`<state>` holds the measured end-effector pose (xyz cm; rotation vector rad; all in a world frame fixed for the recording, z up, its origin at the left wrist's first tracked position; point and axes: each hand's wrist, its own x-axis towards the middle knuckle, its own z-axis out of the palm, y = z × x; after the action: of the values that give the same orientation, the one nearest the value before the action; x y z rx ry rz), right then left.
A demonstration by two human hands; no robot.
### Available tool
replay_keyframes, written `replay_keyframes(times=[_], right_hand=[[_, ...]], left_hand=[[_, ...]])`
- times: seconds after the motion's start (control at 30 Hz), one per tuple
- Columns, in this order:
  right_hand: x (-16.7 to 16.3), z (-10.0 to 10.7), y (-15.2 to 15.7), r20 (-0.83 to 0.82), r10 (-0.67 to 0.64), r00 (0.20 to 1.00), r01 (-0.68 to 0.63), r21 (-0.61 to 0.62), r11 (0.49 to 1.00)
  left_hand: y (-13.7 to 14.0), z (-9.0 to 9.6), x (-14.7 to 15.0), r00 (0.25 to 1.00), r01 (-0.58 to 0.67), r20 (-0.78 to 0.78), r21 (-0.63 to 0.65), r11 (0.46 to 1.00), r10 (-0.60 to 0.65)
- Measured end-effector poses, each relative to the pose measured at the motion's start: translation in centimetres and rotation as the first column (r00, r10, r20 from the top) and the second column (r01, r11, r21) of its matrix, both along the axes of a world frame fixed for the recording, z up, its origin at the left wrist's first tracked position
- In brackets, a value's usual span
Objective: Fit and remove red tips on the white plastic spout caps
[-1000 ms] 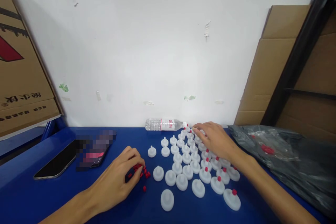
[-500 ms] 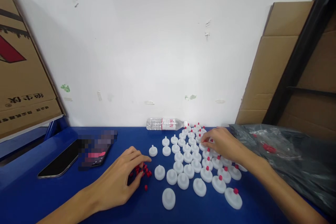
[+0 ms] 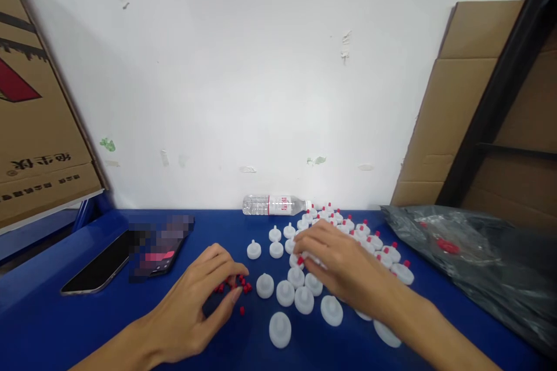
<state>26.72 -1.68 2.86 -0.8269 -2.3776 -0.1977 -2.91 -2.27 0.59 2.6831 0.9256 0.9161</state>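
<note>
Several small red caps (image 3: 246,287) lie loose on the blue table, partly hidden under my left hand (image 3: 209,295). Its thumb and index finger curve apart over these caps, and I see nothing held between them. My right hand (image 3: 331,255) pinches one red cap (image 3: 300,261) at its fingertips, above the white round discs with short spouts. Bare-spouted discs (image 3: 285,293) stand in the middle of the group. Toward the back and right, discs (image 3: 402,273) carry red caps on their spouts. My right hand and forearm hide part of the group.
A clear plastic bottle (image 3: 274,205) lies against the white wall. Two phones (image 3: 100,264) rest at the left. On the right sits a dark plastic bag (image 3: 470,266) with a clear bag of red pieces on it. Cardboard (image 3: 461,93) stands at both sides.
My right hand has moved left and nearer from the capped discs at the back right, now showing a red cap in its fingers. My left hand has barely shifted over the loose caps.
</note>
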Motion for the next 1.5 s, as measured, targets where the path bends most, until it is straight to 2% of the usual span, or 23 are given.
replay_keyframes(times=[0.07,0.13,0.27,0.33,0.43,0.57,0.7,0.8,0.9,1.0,1.07,1.1,1.17,1.23,1.37,1.5], right_hand=[[-2.0,-0.3,-1.2,0.049,0.057,0.997,-0.059,0.044,0.997],[-3.9,-0.9,-2.3,0.096,0.105,0.990,-0.116,0.113,0.987],[-6.7,-2.4,-3.8,0.084,0.142,0.986,-0.159,0.262,0.952],[-7.4,-2.9,-4.0,0.026,0.145,0.989,-0.147,0.279,0.949],[-7.4,-3.2,-3.8,-0.036,0.149,0.988,-0.134,0.268,0.954],[-7.0,-3.1,-3.6,-0.025,0.130,0.991,-0.120,0.242,0.963],[-6.5,-2.5,-3.5,0.029,0.173,0.985,-0.175,0.177,0.968],[-6.1,-1.5,-3.6,0.040,0.221,0.974,-0.225,0.139,0.964],[-5.8,-0.6,-3.8,0.009,0.252,0.968,-0.250,0.178,0.952],[-4.9,-0.1,-3.5,-0.004,0.265,0.964,-0.252,0.297,0.921],[-3.5,0.0,-2.7,-0.011,0.230,0.973,-0.211,0.358,0.910],[-2.6,0.0,-2.2,-0.030,0.195,0.980,-0.172,0.352,0.920],[-0.6,0.0,-0.8,-0.140,0.080,0.987,-0.043,0.248,0.968],[1.2,-0.1,0.5,-0.178,-0.041,0.983,0.074,0.185,0.980],[3.6,-0.3,2.2,-0.182,-0.267,0.946,0.281,0.058,0.958],[4.8,-0.6,2.9,-0.148,-0.400,0.904,0.398,-0.049,0.916]], left_hand=[[-0.3,-0.2,0.2,1.000,0.012,-0.027,0.025,1.000,-0.011],[-0.7,-0.7,0.5,0.998,0.044,-0.039,0.120,0.992,-0.040],[-1.7,-1.5,0.9,0.993,0.105,0.005,0.391,0.915,-0.116],[-2.2,-1.5,1.0,0.992,0.110,0.013,0.440,0.891,-0.129],[-2.6,-1.0,1.2,0.994,0.098,0.013,0.409,0.907,-0.113],[-2.3,-0.3,1.4,0.994,0.105,0.003,0.320,0.942,-0.111],[-1.7,-0.6,1.2,0.985,0.173,-0.071,0.286,0.942,-0.160],[-1.9,-0.8,1.0,0.986,0.168,-0.069,0.268,0.949,-0.154],[-2.6,-0.9,1.0,0.993,0.115,-0.016,0.301,0.947,-0.116],[-3.0,-0.8,1.1,0.993,0.044,0.090,0.271,0.962,-0.071],[-2.8,-0.9,1.0,0.984,-0.002,0.177,0.196,0.981,-0.033],[-2.5,-0.9,0.8,0.978,-0.011,0.207,0.160,0.987,-0.022],[-1.7,-0.9,0.3,0.974,0.011,0.222,0.139,0.990,-0.042],[-0.9,-1.0,-0.3,0.983,-0.010,0.185,0.130,0.992,-0.014],[-0.1,-1.3,-0.7,0.989,-0.140,0.050,0.038,0.989,0.138],[-0.1,-1.4,-0.4,0.988,-0.142,-0.058,0.004,0.990,0.142]])
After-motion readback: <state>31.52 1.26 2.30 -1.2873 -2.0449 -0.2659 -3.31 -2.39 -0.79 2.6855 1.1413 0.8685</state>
